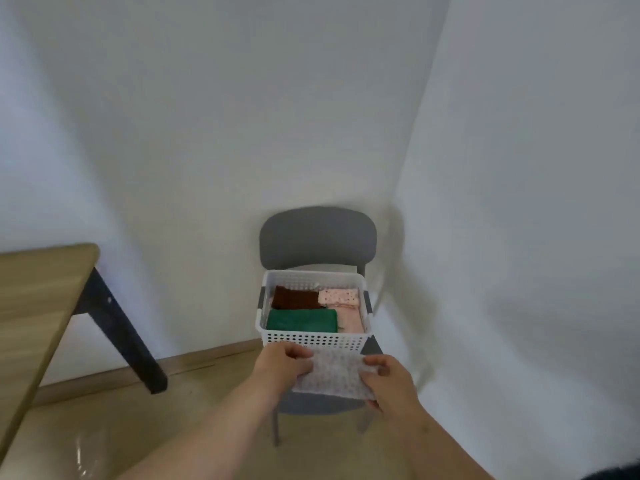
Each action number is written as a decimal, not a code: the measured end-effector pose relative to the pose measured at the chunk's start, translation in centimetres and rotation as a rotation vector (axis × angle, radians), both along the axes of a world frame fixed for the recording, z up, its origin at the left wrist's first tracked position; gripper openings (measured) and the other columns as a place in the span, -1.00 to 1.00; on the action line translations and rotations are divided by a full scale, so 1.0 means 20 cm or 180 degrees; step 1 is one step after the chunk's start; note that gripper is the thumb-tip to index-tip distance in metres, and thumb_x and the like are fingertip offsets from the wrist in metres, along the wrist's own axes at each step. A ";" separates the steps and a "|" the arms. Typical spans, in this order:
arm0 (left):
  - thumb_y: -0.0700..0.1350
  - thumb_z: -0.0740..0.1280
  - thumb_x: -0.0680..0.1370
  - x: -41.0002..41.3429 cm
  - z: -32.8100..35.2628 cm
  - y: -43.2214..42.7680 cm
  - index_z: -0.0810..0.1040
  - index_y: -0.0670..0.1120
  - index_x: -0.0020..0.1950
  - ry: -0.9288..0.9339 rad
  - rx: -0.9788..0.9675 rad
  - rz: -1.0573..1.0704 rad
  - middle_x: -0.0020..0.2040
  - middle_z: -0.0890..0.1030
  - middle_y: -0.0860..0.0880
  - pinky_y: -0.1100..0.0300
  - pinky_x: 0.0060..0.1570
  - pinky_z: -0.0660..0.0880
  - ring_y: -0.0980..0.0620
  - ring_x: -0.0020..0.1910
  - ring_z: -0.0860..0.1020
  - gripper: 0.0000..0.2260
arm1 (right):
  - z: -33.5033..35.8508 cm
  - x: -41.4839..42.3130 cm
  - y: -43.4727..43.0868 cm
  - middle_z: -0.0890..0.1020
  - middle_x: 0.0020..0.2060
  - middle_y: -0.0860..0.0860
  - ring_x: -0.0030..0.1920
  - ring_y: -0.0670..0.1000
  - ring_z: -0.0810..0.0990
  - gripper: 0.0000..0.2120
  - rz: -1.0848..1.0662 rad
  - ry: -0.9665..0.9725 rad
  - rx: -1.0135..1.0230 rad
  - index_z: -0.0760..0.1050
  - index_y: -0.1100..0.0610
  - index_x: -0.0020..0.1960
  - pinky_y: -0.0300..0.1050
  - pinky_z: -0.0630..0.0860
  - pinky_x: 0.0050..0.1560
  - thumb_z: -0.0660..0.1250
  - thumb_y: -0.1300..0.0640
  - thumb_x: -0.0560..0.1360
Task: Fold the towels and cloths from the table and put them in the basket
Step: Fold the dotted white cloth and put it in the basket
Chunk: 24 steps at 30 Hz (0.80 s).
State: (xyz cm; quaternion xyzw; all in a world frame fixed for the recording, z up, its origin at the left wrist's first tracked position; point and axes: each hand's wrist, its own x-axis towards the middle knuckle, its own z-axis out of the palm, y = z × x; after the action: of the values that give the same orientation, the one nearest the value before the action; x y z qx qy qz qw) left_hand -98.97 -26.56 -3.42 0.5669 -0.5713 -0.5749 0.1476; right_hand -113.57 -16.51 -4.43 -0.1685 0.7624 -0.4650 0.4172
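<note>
Right now, far off to the left of the fingers, a corner of the wooden table [31, 306] shows no towel on the part in view. The left hand [282, 367] pinches the left edge of a folded white speckled cloth [337, 374], fingers curled over the top, and the right hand [389, 382] grips the opposite edge the same way, thumb above. Just beyond the fingertips stands the white perforated basket [311, 341] on a grey chair [317, 237], with a brown cloth [294, 298], a green cloth [301, 321] and a pink patterned cloth [339, 296] already inside. The held cloth hangs below the basket's rim, so it could snag on the front wall if it is not lifted. The fold may also fall open if one hand lets go first. A hard push might slide the basket back on the seat. No brand, label or readable writing shows anywhere.
</note>
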 end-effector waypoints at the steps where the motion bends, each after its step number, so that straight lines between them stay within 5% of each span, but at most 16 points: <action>1: -0.28 0.43 0.44 -0.05 -0.02 -0.07 0.58 -0.03 -0.23 -0.0030 -0.0026 -0.0010 -0.30 0.57 -0.01 0.31 -0.35 0.45 0.09 -0.37 0.50 -0.85 | -0.02 -0.05 -0.08 0.51 -0.12 0.03 -0.25 -0.01 0.50 -0.84 -0.0035 -0.0013 0.0016 0.47 0.18 0.01 -0.15 0.48 -0.31 0.22 0.37 0.52; 6: -0.23 0.43 0.45 -0.33 -0.14 -0.40 0.55 0.02 -0.25 -0.0295 -0.0042 0.0038 -0.23 0.56 0.00 0.30 -0.25 0.49 0.10 -0.29 0.52 -0.83 | -0.13 -0.34 -0.45 0.48 -0.04 0.03 -0.06 0.05 0.53 -0.81 0.0219 0.0016 0.0132 0.45 0.09 -0.09 -0.05 0.57 -0.06 0.22 0.36 0.52; 13: -0.21 0.42 0.47 -0.61 -0.35 -0.72 0.51 0.04 -0.22 -0.0576 0.0182 -0.0018 -0.25 0.53 0.01 0.25 -0.21 0.46 0.09 -0.30 0.50 -0.82 | -0.28 -0.66 -0.82 0.52 -0.08 0.03 -0.21 -0.10 0.48 -0.88 0.0492 0.0207 0.0428 0.47 0.10 -0.04 -0.35 0.41 -0.39 0.25 0.30 0.52; 24: -0.19 0.37 0.49 -0.71 -0.72 -0.97 0.45 0.11 -0.22 -0.1104 0.0478 -0.0466 -0.19 0.50 0.05 0.34 -0.29 0.40 0.10 -0.27 0.48 -0.79 | -0.59 -0.70 -1.08 0.49 -0.09 -0.07 -0.20 -0.16 0.48 -0.86 0.1510 0.0942 0.1202 0.35 0.01 0.00 -0.40 0.43 -0.30 0.03 0.14 0.64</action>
State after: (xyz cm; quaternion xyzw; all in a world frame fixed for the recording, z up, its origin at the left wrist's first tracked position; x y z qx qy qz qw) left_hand -113.25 -46.02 -17.74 0.6238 -0.5834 -0.5188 -0.0378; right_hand -127.51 -38.06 -16.28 -0.3267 0.8270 -0.1760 0.4224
